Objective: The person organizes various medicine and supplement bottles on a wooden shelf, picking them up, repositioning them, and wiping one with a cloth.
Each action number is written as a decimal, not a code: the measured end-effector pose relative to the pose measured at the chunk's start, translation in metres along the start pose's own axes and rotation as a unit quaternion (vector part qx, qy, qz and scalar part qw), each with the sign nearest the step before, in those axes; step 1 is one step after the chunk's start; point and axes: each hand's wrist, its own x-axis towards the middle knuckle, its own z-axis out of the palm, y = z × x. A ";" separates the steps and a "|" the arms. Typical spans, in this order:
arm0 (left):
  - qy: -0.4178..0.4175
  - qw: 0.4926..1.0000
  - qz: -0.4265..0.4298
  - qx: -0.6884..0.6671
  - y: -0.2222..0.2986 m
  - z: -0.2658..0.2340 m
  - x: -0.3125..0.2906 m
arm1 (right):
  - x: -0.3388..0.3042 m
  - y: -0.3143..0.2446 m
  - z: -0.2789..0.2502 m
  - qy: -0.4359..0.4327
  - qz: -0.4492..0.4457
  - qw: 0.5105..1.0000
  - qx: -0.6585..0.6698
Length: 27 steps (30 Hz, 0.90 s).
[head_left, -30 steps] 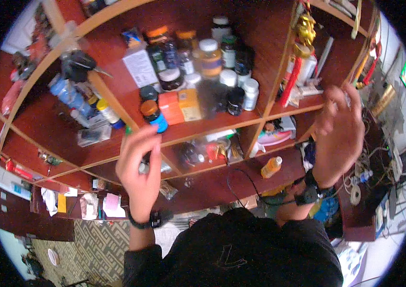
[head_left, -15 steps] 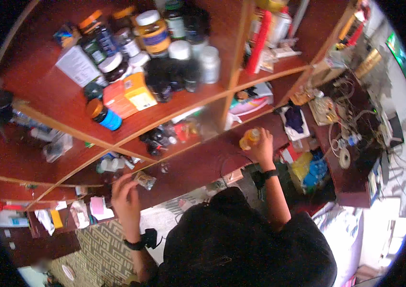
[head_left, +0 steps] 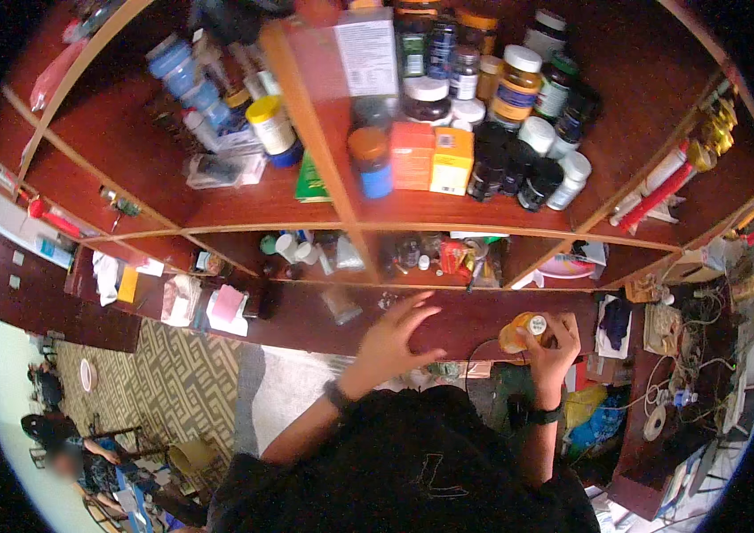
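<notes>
Spanning the upper half of the frame, a reddish-brown wooden shelf unit with pale edges (head_left: 448, 211) stands over a long dark-red wooden counter (head_left: 470, 311) crossing the middle. At lower left lies a floor patterned in a grey-and-beige maze design (head_left: 173, 382). Near the centre, the left hand (head_left: 388, 354) spreads its fingers loosely, grasping nothing. Right of centre, the right hand (head_left: 555, 355) grips 1 rounded orange-yellow bottle with a white cap (head_left: 512, 335) from its right side; whether its base touches the counter cannot be told. Near the left hand, 1 small clear plastic packet (head_left: 340, 306) lies on the counter.
</notes>
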 end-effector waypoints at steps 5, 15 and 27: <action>-0.081 0.977 0.051 -0.188 -0.018 0.041 0.008 | 0.005 -0.122 0.020 -0.112 -0.124 0.980 0.108; 0.447 0.821 0.006 -0.355 -0.020 -0.143 0.023 | -0.008 -0.163 0.065 -0.080 -0.112 0.971 0.194; 0.476 0.875 0.088 -0.030 -0.143 -0.203 0.126 | -0.047 -0.127 0.097 -0.116 -0.029 0.987 0.110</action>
